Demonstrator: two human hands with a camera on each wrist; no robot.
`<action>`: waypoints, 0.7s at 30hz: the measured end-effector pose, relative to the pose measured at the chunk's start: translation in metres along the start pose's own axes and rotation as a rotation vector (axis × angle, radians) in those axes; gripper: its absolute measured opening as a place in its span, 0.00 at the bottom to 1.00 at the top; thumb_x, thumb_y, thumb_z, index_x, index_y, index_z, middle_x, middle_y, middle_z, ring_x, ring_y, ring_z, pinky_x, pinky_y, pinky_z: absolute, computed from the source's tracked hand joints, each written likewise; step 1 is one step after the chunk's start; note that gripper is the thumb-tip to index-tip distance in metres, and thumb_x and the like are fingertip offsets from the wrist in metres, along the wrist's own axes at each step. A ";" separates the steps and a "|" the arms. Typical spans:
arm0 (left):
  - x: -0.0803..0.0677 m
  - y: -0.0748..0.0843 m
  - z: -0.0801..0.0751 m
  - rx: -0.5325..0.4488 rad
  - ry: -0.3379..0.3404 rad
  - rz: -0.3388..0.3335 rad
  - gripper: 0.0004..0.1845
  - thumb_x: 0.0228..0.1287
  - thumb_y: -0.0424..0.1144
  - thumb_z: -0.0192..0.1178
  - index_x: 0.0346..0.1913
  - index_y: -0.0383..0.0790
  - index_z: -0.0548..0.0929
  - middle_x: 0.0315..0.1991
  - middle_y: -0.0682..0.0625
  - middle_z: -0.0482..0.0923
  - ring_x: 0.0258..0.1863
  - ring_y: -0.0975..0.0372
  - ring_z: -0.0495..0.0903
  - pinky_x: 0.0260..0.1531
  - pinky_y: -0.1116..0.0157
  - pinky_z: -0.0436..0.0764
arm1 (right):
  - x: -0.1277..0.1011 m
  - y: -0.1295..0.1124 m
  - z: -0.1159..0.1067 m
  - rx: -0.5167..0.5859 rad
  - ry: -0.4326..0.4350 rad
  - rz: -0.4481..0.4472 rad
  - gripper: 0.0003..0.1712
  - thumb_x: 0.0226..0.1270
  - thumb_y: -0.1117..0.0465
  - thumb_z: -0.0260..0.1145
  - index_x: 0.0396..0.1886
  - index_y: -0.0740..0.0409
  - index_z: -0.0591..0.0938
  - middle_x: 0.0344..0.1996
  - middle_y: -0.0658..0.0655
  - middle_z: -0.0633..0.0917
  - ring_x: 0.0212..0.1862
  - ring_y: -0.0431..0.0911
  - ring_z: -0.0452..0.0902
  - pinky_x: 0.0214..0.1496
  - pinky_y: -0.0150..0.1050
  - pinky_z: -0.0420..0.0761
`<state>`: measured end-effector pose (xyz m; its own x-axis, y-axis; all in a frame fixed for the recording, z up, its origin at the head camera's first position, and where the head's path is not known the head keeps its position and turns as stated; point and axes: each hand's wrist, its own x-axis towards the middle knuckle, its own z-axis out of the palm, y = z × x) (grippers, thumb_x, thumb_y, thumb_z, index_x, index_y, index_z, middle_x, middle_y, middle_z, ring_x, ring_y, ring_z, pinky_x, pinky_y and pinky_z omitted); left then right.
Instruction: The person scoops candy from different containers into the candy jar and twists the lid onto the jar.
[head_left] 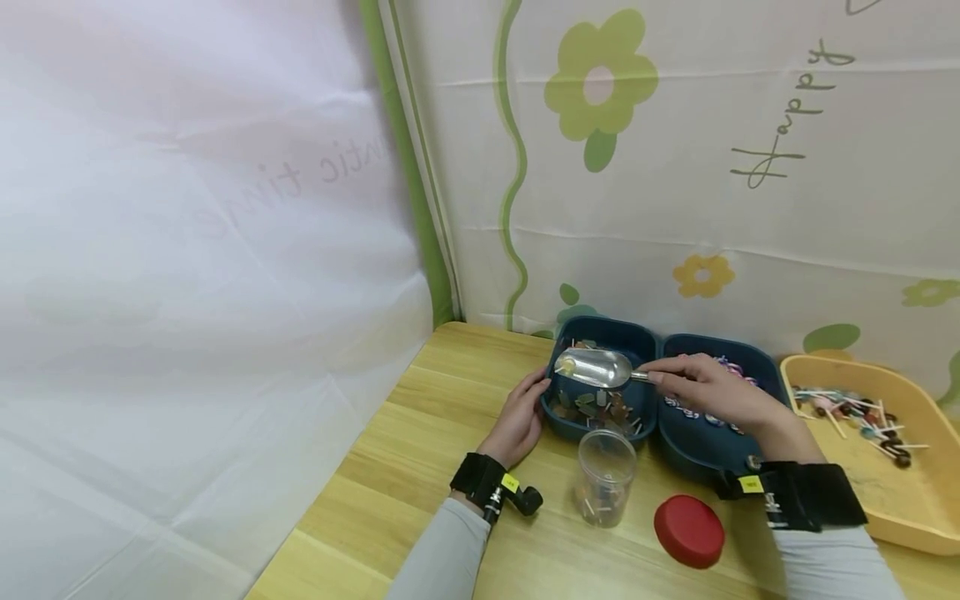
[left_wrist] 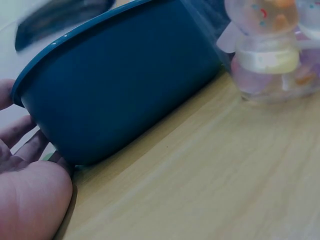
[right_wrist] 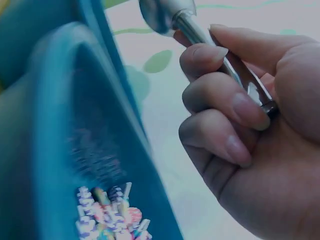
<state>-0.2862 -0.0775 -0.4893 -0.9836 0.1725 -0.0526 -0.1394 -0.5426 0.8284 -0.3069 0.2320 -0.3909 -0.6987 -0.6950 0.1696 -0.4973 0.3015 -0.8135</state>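
My right hand (head_left: 708, 387) grips the handle of a metal scoop (head_left: 600, 367), its fingers curled round the handle (right_wrist: 240, 70). The scoop is above the left dark blue bin (head_left: 648, 417), with a small yellowish piece (head_left: 567, 366) in its mouth. Small brown and green pieces with white sticks (head_left: 600, 408) lie in that bin. Against the bin's outer left wall rests my left hand (head_left: 517, 423), fingers extended along it near the rim. A clear plastic jar (head_left: 606, 475) with some small pieces inside stands in front of the bin.
A red round lid (head_left: 690, 531) lies right of the jar. The second dark blue bin (head_left: 690, 457) holds striped pieces (right_wrist: 112, 215). A yellow tray (head_left: 922, 500) with lollipop-like pieces (head_left: 862, 417) stands at the right. A patterned curtain (head_left: 637, 225) hangs behind the wooden table (head_left: 375, 450).
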 end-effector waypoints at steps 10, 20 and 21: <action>0.000 0.000 0.000 -0.007 -0.009 -0.007 0.24 0.82 0.38 0.49 0.75 0.39 0.67 0.77 0.41 0.57 0.77 0.50 0.57 0.75 0.55 0.59 | -0.020 -0.036 -0.024 0.102 0.024 -0.113 0.20 0.82 0.73 0.47 0.64 0.68 0.78 0.16 0.56 0.64 0.16 0.51 0.59 0.17 0.43 0.66; 0.001 0.001 0.002 -0.005 0.001 -0.010 0.23 0.82 0.37 0.49 0.75 0.39 0.68 0.75 0.44 0.61 0.77 0.51 0.57 0.76 0.54 0.57 | -0.050 -0.072 -0.037 -0.081 0.046 -0.083 0.22 0.79 0.74 0.51 0.65 0.61 0.80 0.32 0.49 0.82 0.29 0.44 0.78 0.28 0.39 0.80; 0.002 0.001 0.002 -0.005 0.000 -0.010 0.23 0.82 0.37 0.49 0.75 0.39 0.67 0.76 0.43 0.61 0.77 0.51 0.58 0.76 0.54 0.57 | -0.052 -0.075 -0.038 -0.090 0.042 -0.083 0.22 0.79 0.75 0.51 0.66 0.61 0.79 0.32 0.49 0.82 0.30 0.44 0.79 0.29 0.38 0.81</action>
<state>-0.2877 -0.0765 -0.4872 -0.9822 0.1776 -0.0609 -0.1497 -0.5448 0.8251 -0.2525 0.2707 -0.3178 -0.6730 -0.6928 0.2591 -0.5975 0.3028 -0.7425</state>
